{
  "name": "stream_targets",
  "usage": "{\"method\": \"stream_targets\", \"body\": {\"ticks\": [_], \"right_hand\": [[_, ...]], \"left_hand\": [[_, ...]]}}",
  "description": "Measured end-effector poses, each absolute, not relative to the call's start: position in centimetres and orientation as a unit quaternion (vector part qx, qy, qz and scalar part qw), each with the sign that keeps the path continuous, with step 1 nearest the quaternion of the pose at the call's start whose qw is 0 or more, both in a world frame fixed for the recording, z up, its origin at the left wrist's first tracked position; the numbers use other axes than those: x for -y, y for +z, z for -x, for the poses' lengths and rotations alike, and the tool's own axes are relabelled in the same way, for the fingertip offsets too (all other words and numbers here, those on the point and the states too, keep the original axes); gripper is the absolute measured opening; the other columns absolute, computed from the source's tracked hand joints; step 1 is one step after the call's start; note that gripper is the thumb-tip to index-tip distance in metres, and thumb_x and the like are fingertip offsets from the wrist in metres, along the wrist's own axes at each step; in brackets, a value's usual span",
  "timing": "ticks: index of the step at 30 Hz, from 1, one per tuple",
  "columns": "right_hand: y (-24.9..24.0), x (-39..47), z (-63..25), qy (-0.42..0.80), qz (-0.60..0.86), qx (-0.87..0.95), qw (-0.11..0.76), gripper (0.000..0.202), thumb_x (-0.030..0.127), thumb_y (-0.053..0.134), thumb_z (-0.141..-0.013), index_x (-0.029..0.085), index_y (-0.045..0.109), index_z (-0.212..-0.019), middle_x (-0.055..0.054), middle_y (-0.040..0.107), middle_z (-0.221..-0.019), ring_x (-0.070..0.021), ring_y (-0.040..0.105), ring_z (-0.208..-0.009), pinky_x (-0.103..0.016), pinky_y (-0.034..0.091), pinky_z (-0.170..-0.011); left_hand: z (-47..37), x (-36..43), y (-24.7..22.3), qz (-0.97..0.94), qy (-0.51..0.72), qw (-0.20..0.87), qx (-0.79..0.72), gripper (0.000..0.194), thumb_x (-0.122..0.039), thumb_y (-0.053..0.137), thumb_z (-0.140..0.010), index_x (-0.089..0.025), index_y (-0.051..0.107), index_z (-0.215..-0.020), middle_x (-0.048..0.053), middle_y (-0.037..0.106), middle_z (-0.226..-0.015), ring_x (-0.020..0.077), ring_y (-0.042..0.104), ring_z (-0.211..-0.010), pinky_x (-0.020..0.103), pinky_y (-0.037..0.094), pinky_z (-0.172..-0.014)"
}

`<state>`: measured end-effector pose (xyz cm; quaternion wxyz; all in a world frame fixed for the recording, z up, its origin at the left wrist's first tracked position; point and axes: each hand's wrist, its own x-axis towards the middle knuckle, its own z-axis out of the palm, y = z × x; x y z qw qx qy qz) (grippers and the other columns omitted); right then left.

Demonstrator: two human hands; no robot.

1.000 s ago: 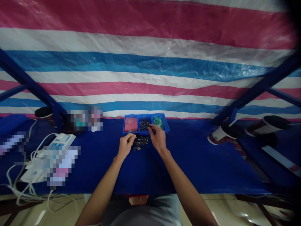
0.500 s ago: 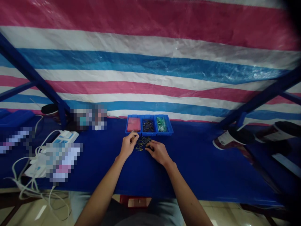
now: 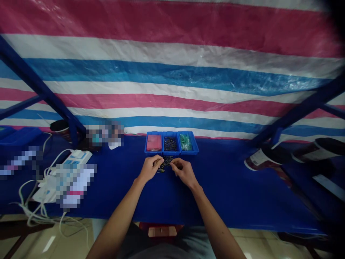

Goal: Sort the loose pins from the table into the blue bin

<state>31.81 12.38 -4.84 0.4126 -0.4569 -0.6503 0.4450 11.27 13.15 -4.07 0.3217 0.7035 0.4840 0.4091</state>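
Observation:
A small pile of thin, dark, screw-like pieces [image 3: 167, 161], some with yellowish ends, lies on the blue tabletop between my hands. My left hand [image 3: 151, 168] is at the left side of the pile, thumb and fingertips pinched together. From the right, my right hand [image 3: 183, 172] reaches the pile with its fingers curled and its tips together. Whatever either pinch holds is too small to make out. Just behind the pile stand three joined blue bins, the middle bin [image 3: 171, 153] holding more dark pieces.
Pink flat packets [image 3: 153, 142] fill the left bin, and green plastic packets [image 3: 186, 142] lie in the right one. White power strips [image 3: 78, 158] with tangled cables sit at the left. Dark tubs [image 3: 265, 158] lie at the right. A striped sheet [image 3: 172, 86] hangs behind.
My right hand has lifted slightly and its fingers have drawn together. My left hand has shifted slightly right and down, over the pile's left side. The view has moved a little.

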Motion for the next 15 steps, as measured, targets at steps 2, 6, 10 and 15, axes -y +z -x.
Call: {"method": "stream_targets", "body": {"ticks": [2, 6, 10, 15], "right_hand": [[-4.93, -12.34, -31.70, 0.488, 0.443, 0.619, 0.427, 0.024, 0.041, 0.064, -0.088, 0.017, 0.062, -0.089, 0.002, 0.062, -0.068, -0.0100, 0.054, -0.048, -0.022, 0.044, -0.047], [-4.74, -12.14, -31.49, 0.529, 0.411, 0.593, 0.447, 0.020, 0.036, 0.065, -0.086, 0.017, 0.058, -0.088, 0.000, 0.066, -0.073, -0.0104, 0.060, -0.051, -0.021, 0.045, -0.048], [-4.40, -12.01, -31.34, 0.548, 0.395, 0.590, 0.442, 0.021, 0.036, 0.065, -0.087, 0.018, 0.057, -0.092, -0.002, 0.068, -0.078, -0.0114, 0.063, -0.053, -0.021, 0.046, -0.047], [-4.31, -11.97, -31.16, 0.538, 0.395, 0.594, 0.449, 0.025, 0.043, 0.061, -0.092, 0.018, 0.056, -0.091, 0.004, 0.061, -0.059, -0.0122, 0.060, -0.049, -0.022, 0.046, -0.048]], "left_hand": [[-11.31, -13.11, -4.07, -0.713, 0.398, 0.325, -0.476, 0.034, -0.042, 0.053, -0.095, -0.014, 0.071, -0.087, -0.002, 0.058, -0.059, 0.0092, 0.045, -0.051, 0.020, 0.035, -0.054], [-11.37, -13.10, -3.98, -0.745, 0.375, 0.320, -0.450, 0.037, -0.043, 0.054, -0.095, -0.013, 0.073, -0.084, 0.001, 0.064, -0.066, 0.0096, 0.045, -0.054, 0.021, 0.033, -0.055], [-11.35, -13.07, -3.83, -0.759, 0.363, 0.315, -0.439, 0.039, -0.043, 0.054, -0.095, -0.013, 0.074, -0.078, 0.002, 0.063, -0.065, 0.0095, 0.043, -0.053, 0.022, 0.031, -0.054], [-11.40, -13.00, -3.79, -0.762, 0.357, 0.316, -0.437, 0.032, -0.042, 0.060, -0.092, -0.015, 0.075, -0.086, 0.002, 0.067, -0.071, 0.0088, 0.040, -0.052, 0.022, 0.032, -0.054]]}}
